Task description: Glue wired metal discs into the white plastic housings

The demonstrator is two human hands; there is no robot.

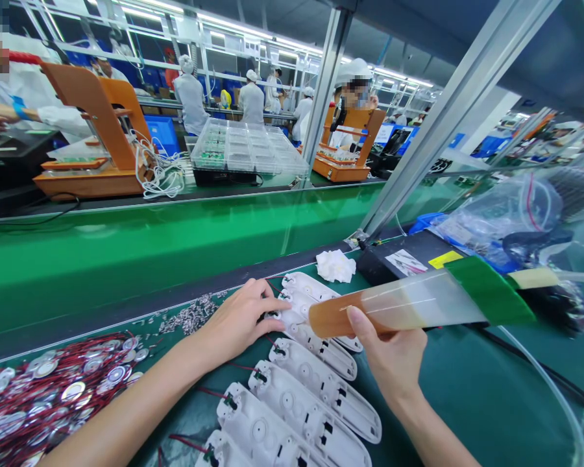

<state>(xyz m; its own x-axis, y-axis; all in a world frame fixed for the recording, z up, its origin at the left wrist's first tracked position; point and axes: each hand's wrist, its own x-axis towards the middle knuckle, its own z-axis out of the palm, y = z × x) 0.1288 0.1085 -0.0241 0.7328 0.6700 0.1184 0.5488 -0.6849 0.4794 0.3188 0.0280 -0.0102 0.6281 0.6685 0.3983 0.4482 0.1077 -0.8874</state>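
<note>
My left hand (238, 318) rests on a white plastic housing (292, 314), fingers curled and pressing it down at the far end of a row of several such housings (311, 402) laid on the green mat (467, 389). My right hand (394, 353) grips a glue syringe (403, 305) with an amber tip end, clear barrel and green tape band, held level over the housings. Its tip end points left toward my left fingers.
A heap of metal discs with red wires (43, 389) lies at left, small screws (189, 318) beyond it. A crumpled white cloth (335, 266), a black box (403, 259) and plastic bags (506, 214) sit at right. A green conveyor (150, 246) runs behind; other workers stand beyond.
</note>
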